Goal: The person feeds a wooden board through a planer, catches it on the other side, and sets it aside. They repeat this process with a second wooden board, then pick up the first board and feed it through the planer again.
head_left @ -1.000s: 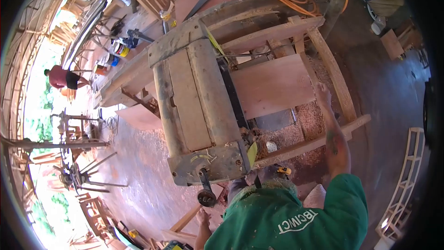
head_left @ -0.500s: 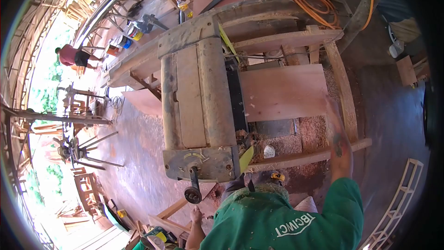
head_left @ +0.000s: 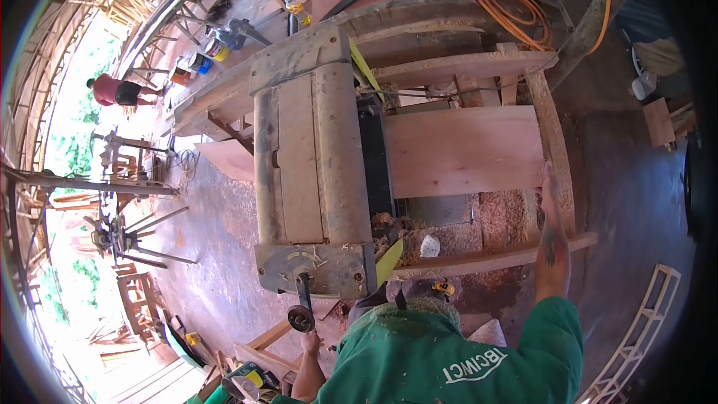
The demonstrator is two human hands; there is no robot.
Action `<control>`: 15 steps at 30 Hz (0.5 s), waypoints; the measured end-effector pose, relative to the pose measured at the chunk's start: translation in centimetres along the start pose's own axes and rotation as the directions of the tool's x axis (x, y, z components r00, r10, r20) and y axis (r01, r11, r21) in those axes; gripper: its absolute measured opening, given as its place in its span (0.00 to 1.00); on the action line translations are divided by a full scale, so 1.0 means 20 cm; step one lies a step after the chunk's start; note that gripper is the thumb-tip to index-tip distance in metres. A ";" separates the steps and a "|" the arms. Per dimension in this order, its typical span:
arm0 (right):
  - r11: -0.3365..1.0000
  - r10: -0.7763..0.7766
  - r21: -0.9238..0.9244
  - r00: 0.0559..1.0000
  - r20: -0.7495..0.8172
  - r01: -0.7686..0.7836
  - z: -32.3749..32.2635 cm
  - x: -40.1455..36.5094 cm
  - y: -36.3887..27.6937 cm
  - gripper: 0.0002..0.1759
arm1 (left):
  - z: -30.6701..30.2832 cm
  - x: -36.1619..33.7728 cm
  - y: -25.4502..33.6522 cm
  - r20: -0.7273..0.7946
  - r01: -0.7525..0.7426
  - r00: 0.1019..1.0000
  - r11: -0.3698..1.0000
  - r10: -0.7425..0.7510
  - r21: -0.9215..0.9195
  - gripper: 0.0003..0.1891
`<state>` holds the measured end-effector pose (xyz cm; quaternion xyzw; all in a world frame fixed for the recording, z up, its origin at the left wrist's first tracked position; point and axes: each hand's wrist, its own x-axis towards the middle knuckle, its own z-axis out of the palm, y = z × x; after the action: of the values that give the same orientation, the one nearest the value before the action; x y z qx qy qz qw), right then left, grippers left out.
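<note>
The board [head_left: 464,150] juts farther from the planer [head_left: 310,157], right hand [head_left: 549,183] at its end, left hand [head_left: 310,343] near the crank [head_left: 302,319]; I can't tell either grip.

The board [head_left: 464,150] lying across the frame [head_left: 544,101] is pale reddish wood, smooth and matt, with small dark flecks. The frame itself is coarser timber, its near rail rough and dusty. On the machine, the housing [head_left: 303,157] looks like metal, dull, scuffed and dust-coated; the crank [head_left: 301,319] by its near edge is dark. Rough, curly wood shavings [head_left: 502,217] lie inside the frame's near right corner, beside a smooth grey metal plate [head_left: 441,209]. The hard floor [head_left: 621,194] has a soft gloss; the green shirt [head_left: 456,363] is matt cloth.
</note>
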<state>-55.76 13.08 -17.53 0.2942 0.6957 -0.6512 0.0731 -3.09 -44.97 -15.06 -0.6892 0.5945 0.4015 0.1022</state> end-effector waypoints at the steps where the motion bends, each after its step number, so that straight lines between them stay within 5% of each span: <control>1: 0.994 0.047 0.095 0.999 -0.026 -0.045 -0.06 0.10 0.16 0.30 | 0.00 0.00 0.01 0.002 0.003 1.000 1.000 -0.003 0.000 0.18; 4: 0.886 0.194 0.446 0.975 -0.106 -0.128 -0.03 0.03 0.21 0.29 | 0.01 0.06 -0.04 0.010 0.031 0.999 0.998 -0.031 -0.045 0.17; 7: 0.786 0.248 0.607 0.960 -0.130 -0.121 0.15 -0.17 0.15 0.29 | 0.03 0.03 -0.02 0.136 0.070 0.988 0.997 -0.072 0.015 0.22; 9: 0.726 0.249 0.675 0.965 -0.078 -0.133 0.27 -0.24 0.13 0.26 | 0.06 0.06 -0.03 0.053 0.025 0.998 0.998 -0.023 -0.050 0.15; 13: 0.540 0.191 0.830 0.981 0.042 -0.141 0.36 -0.09 0.28 0.21 | 0.05 0.02 0.07 0.095 0.000 0.995 1.000 -0.002 0.023 0.19; 15: 0.597 0.157 0.798 0.988 -0.012 -0.085 0.36 0.00 0.43 0.23 | 0.02 0.02 0.07 0.080 -0.095 0.992 0.995 0.093 0.010 0.19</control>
<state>-53.42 6.03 -25.90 0.3685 0.3153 -0.8731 -0.0495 -4.54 -45.47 -15.10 -0.6431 0.6245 0.4289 0.1117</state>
